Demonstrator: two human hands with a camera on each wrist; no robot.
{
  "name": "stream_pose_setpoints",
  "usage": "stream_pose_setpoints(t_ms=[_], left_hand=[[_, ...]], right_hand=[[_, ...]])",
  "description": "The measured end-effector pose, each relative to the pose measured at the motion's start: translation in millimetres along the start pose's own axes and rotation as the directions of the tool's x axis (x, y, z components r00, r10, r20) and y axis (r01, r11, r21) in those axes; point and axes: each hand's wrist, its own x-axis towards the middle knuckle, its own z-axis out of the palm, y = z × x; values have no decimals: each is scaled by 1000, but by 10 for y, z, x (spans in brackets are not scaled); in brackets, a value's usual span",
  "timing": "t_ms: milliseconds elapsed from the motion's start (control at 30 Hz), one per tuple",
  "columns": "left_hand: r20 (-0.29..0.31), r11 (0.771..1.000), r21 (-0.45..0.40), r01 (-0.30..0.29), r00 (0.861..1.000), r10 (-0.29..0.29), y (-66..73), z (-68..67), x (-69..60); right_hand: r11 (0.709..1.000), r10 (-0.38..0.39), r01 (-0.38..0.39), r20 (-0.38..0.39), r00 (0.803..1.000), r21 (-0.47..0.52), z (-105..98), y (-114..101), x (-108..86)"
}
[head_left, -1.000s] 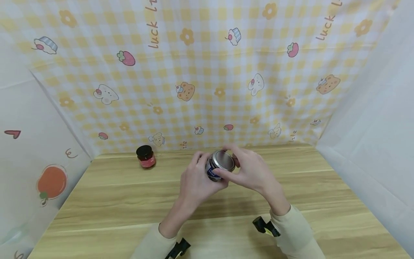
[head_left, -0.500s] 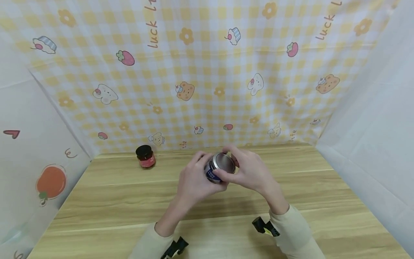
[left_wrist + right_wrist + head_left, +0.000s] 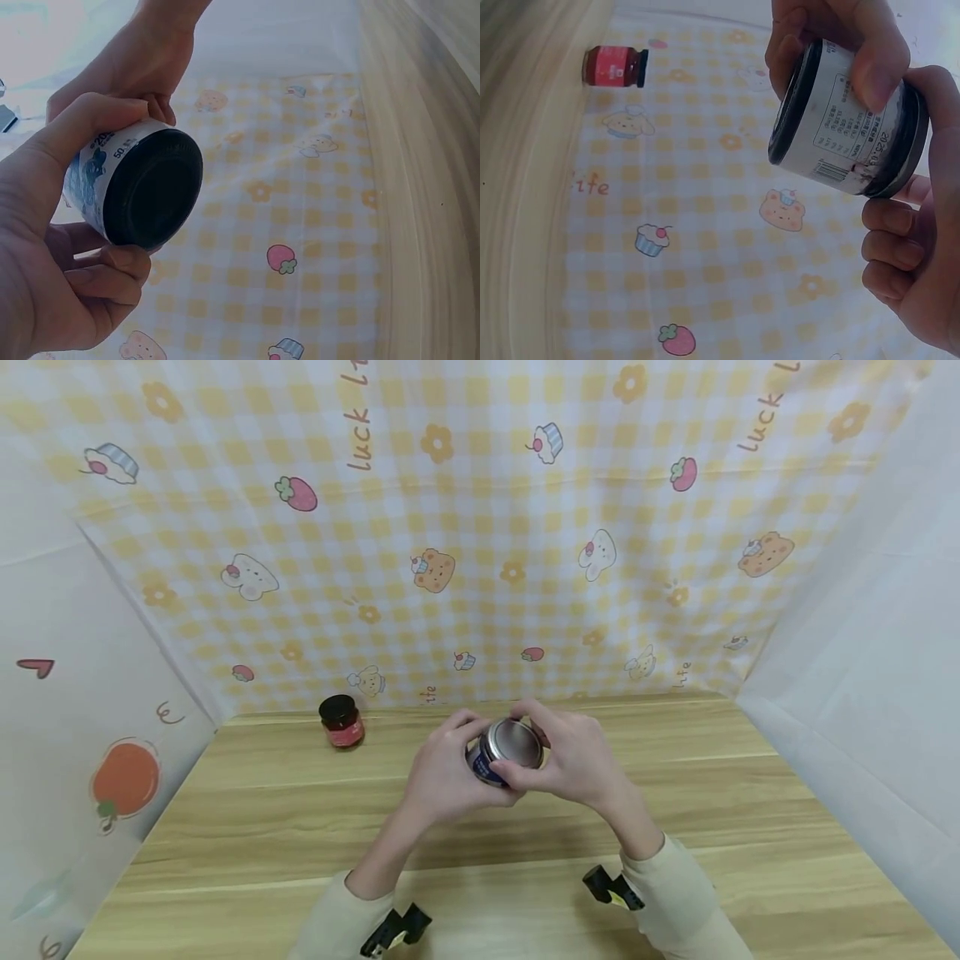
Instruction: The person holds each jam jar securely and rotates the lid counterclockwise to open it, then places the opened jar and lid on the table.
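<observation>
Jar (image 3: 489, 767) has shifted slightly toward the table's (image 3: 285, 827) near edge. Left hand (image 3: 448, 774) wraps fingers round its body; right hand (image 3: 573, 758) pinches its lid (image 3: 517, 742).

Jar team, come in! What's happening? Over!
Left hand gripping jar, off the table. Right hand gripping its silver lid. Red-labelled jar standing apart, not in the way.

The cloth (image 3: 480, 510) reads "luck" and "life", the held jar (image 3: 832, 124) "2025" and "50".
</observation>
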Motion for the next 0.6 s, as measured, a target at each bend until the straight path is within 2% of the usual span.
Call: stream_pose_setpoints(t_ms=[200,600], left_hand=[[55,998,-61,-35,998,38,-36,-34,10],[160,984,-176,-11,986,40,-83,-98,19]], right_hand=[[999,-26,27,14,1000,-17,-19,-15,-3],[999,-46,46,46,998,5,-34,-25,-5]])
